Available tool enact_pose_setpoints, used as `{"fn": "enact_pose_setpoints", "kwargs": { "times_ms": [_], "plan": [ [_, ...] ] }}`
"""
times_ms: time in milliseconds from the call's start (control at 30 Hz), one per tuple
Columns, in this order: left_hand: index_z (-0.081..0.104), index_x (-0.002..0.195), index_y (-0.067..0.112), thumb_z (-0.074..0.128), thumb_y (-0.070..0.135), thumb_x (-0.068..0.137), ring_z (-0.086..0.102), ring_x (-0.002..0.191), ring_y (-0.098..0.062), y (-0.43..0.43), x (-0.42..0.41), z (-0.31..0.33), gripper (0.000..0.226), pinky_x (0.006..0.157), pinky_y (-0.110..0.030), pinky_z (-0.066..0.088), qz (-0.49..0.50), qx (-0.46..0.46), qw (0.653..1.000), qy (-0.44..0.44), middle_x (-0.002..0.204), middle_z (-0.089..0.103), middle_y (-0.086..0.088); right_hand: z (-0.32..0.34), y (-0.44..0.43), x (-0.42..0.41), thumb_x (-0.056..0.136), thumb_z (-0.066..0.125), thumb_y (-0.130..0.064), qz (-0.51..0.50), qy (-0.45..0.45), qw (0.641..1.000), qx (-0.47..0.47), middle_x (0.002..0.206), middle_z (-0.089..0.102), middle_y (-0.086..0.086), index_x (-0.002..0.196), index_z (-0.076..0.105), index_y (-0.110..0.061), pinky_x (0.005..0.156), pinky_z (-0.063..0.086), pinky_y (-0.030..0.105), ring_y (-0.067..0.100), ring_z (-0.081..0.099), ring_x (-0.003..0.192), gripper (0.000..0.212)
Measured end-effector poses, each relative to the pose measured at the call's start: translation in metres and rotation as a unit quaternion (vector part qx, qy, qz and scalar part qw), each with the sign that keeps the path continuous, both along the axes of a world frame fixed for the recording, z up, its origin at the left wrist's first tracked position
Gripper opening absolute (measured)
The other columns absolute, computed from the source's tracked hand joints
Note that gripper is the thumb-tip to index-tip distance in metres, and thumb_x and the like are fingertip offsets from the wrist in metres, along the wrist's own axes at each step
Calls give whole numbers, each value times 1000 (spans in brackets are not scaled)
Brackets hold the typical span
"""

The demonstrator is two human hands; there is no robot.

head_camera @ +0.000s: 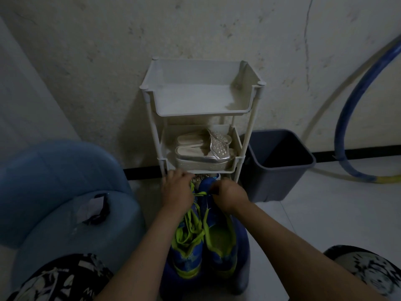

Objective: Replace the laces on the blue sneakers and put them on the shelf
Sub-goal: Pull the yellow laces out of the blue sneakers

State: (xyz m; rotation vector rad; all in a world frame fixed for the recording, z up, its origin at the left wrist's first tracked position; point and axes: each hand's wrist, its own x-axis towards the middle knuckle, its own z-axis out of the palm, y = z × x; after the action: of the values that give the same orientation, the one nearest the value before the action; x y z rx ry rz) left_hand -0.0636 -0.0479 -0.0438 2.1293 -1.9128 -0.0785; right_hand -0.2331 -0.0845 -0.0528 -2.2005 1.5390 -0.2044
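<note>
Lower centre of the frame: blue sneakers (pixel 221 246) side by side, toes right up against the bottom tier of the white shelf (pixel 201 115). Green laces (pixel 191 227) loose across the tongues. Left hand (pixel 178 189) curled round a lace up by the toes; right hand (pixel 230 195) pinching another lace just beside it. Silver sandals (pixel 204 149) on the middle tier, dark bin (pixel 271 183) right of the shelf, blue water jugs (pixel 65 192) at left.

The room is dim and grey. The white plastic shelf rack (pixel 201 101) throws a soft shadow on the rough pale wall (pixel 86 61). Lines bend near the edges, and the bottom corners look blurry.
</note>
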Motion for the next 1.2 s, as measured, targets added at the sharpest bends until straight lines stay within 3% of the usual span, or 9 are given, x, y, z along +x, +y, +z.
{"fn": "enact_pose_setpoints", "kwargs": {
  "times_ms": [100, 233, 433, 533, 667, 833, 933, 1033, 1200],
  "plan": [
    [63, 123, 37, 53, 28, 92, 46, 115, -19, 0, -11, -3, 33, 97, -36, 29, -88, 36, 995, -27, 123, 60, 10, 2, 0, 4, 92, 58, -27, 19, 2, 1000, -20, 116, 67, 0, 112, 70, -32, 82, 52, 32, 20, 64, 104, 24],
    [72, 108, 37, 54, 38, 94, 50, 106, -20, 1, -10, -1, 23, 97, -37, 30, -65, 35, 996, -55, 109, 67, 9, 4, 1, 7, 93, 59, -32, 22, -7, 1000, -21, 116, 68, -2, 116, 67, -33, 79, 46, 27, 19, 64, 107, 24],
    [69, 103, 33, 51, 35, 96, 53, 101, -18, -3, -12, 1, 19, 91, -35, 31, -46, -32, 998, 8, 101, 65, 9, -1, -1, 8, 92, 59, -31, 36, 3, 999, 6, 114, 67, -2, 112, 68, -32, 79, 49, 29, 19, 64, 103, 22],
    [65, 92, 29, 51, 28, 97, 57, 87, -15, -6, -14, 17, 15, 83, -32, 31, 11, -122, 983, 140, 87, 65, 9, -2, -1, 5, 91, 61, -31, 43, 21, 999, 21, 117, 67, -2, 115, 68, -32, 83, 49, 31, 20, 63, 106, 26],
    [67, 94, 19, 56, 20, 97, 63, 80, -13, -16, -10, 53, 12, 70, -25, 46, 43, -189, 892, 409, 84, 67, 4, -1, -2, 4, 91, 59, -36, 41, 17, 998, 38, 114, 69, -6, 116, 67, -37, 82, 48, 28, 18, 63, 106, 26],
    [63, 86, 23, 54, 16, 98, 63, 70, -8, -13, -10, 55, 17, 64, -20, 49, 22, -138, 847, 513, 74, 67, 2, 1, 2, 7, 91, 59, -47, 17, -24, 999, 34, 99, 70, -8, 102, 69, -32, 73, 44, 26, 13, 64, 94, 21],
    [59, 89, 26, 53, 17, 99, 62, 69, -12, -13, -8, 40, 15, 62, -27, 48, 31, -88, 856, 508, 73, 66, 3, 3, 1, 6, 95, 58, -39, 18, -19, 1000, 6, 100, 71, -3, 102, 73, -27, 73, 45, 28, 16, 65, 95, 20],
    [52, 102, 29, 49, 25, 99, 60, 71, -18, -15, -5, 22, 5, 62, -31, 45, 26, -2, 896, 443, 81, 66, 1, 5, -1, 4, 95, 58, -37, -10, -40, 999, -7, 94, 71, 2, 96, 73, -23, 68, 42, 27, 19, 64, 90, 20],
    [54, 106, 26, 46, 23, 99, 63, 83, -23, -12, -6, -2, 10, 68, -36, 47, -4, 116, 932, 343, 95, 65, -3, 10, -5, 5, 96, 58, -33, -63, -148, 985, -61, 73, 63, -7, 76, 66, -29, 63, 43, 29, 13, 60, 71, 21]
  ]
}}
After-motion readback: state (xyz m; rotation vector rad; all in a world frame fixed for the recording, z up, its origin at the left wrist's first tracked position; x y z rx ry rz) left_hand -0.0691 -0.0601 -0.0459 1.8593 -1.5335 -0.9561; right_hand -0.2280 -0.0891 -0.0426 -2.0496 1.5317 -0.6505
